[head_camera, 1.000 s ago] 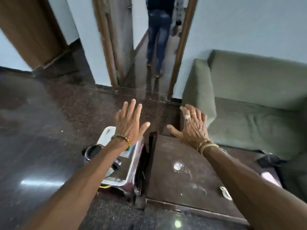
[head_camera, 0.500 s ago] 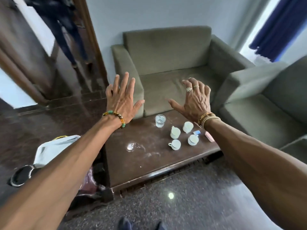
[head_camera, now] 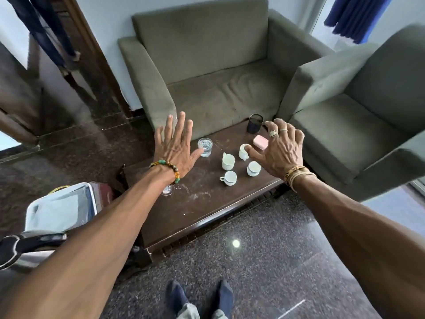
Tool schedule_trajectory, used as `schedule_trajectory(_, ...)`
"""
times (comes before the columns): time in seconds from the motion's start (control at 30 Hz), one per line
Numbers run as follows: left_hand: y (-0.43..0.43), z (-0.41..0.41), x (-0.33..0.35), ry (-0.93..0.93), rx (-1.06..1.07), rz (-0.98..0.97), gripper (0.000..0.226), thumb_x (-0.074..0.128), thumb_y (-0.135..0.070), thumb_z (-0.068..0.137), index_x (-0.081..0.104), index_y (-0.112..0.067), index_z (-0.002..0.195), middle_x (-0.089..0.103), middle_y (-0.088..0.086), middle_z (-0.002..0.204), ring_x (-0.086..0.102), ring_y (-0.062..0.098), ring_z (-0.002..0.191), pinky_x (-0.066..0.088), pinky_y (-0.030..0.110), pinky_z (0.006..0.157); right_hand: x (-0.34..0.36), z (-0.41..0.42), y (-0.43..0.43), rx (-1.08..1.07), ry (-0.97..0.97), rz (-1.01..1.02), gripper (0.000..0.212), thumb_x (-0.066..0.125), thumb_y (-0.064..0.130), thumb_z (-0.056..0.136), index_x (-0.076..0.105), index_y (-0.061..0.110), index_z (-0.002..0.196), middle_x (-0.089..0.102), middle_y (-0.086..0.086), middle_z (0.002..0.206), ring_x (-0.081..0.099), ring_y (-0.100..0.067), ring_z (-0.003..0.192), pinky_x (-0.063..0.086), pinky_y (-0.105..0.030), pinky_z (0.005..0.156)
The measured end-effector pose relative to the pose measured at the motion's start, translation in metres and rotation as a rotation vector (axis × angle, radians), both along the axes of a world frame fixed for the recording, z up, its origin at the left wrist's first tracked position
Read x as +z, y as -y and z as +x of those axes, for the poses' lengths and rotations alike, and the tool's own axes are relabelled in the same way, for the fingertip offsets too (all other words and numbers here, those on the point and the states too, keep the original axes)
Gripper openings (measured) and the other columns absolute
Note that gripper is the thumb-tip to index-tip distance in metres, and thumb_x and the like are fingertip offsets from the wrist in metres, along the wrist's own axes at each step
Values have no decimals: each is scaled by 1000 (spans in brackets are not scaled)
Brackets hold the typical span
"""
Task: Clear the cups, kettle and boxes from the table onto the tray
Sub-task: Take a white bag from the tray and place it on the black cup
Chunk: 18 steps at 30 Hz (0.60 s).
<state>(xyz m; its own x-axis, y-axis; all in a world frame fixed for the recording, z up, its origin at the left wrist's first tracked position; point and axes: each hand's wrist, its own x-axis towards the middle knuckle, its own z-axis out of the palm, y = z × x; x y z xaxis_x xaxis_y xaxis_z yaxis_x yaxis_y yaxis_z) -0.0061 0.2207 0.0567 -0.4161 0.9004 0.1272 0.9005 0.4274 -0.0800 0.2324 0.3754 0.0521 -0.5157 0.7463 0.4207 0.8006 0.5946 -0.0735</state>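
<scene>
In the last second your view has swung from the doorway end of the bench (head_camera: 207, 215) to its sofa end, so the things left to clear are now in front of you. Four white cups (head_camera: 228, 161) stand clustered near the bench's right end. A pink box (head_camera: 261, 142) lies just behind them, a dark tumbler (head_camera: 254, 123) stands at the far right corner, and a glass of water (head_camera: 205, 147) stands by the middle of the far edge.

Your left hand (head_camera: 176, 148) and right hand (head_camera: 281, 149) remain as they were, raised over the bench with fingers spread and holding nothing. The right thumb overlaps the farthest cup and the left thumb overlaps the glass, but I cannot tell whether either touches.

The tray (head_camera: 59, 208) sits off the bench's left end. What looks like the kettle (head_camera: 27, 247) is at the tray's near end, half hidden by your left forearm. So the kettle seems dealt with, while the cups and box are not yet lifted. The cups by your right hand look the likely first pick.
</scene>
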Motion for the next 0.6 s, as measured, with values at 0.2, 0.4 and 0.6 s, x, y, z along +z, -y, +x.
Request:
schedule_trajectory(0.2,3,-15,16,-13,45,22,84,36,-65,89,9,-18,153,-3,5,163,0,33,149,14,54,116,16,-10,-8,-20,-57,-25,88,49,82,71,48,15,128,49,-8,130,46,-33,119,33,-47,98)
schedule_trajectory(0.4,37,-55,17,19,148,38,82,41,-61,90,13,-16,153,1,7,162,4,33,149,17,54,115,21,-70,18,103,-36,-79,86,50,81,73,47,17,131,47,-5,134,43,-30,123,29,-44,103)
schedule_trajectory(0.6,91,-110,0,68,276,-17,82,39,-61,90,13,-14,152,3,9,162,9,34,148,20,53,114,5,-144,58,236,67,-160,92,47,82,71,47,17,135,46,-6,137,42,-30,125,29,-45,104)
